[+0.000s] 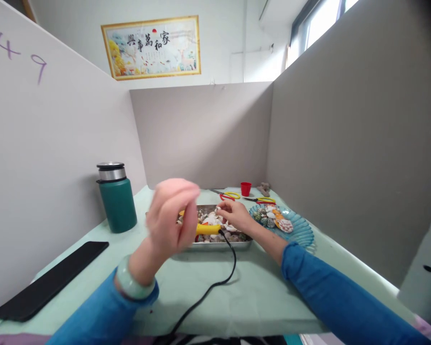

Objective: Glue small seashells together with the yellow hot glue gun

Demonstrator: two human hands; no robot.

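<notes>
My left hand (172,218) is raised in front of the tray, fingers curled closed and somewhat blurred. What they hold, if anything, is hidden. Just behind it shows the yellow handle (208,229) of a corded tool, its front end covered by the hand; I cannot tell whether they touch. My right hand (237,215) reaches over the metal tray (222,246), fingertips pinched on a small whitish shell (218,209). Many mixed shells (233,236) fill the tray.
A blue glass plate (303,232) bears several shells (285,225) on the right. Behind are scissors (232,196), more scissors (266,200) and a red cup (246,189). A green bottle (118,203) and black slab (53,280) stand left. A black cord (204,293) crosses the front.
</notes>
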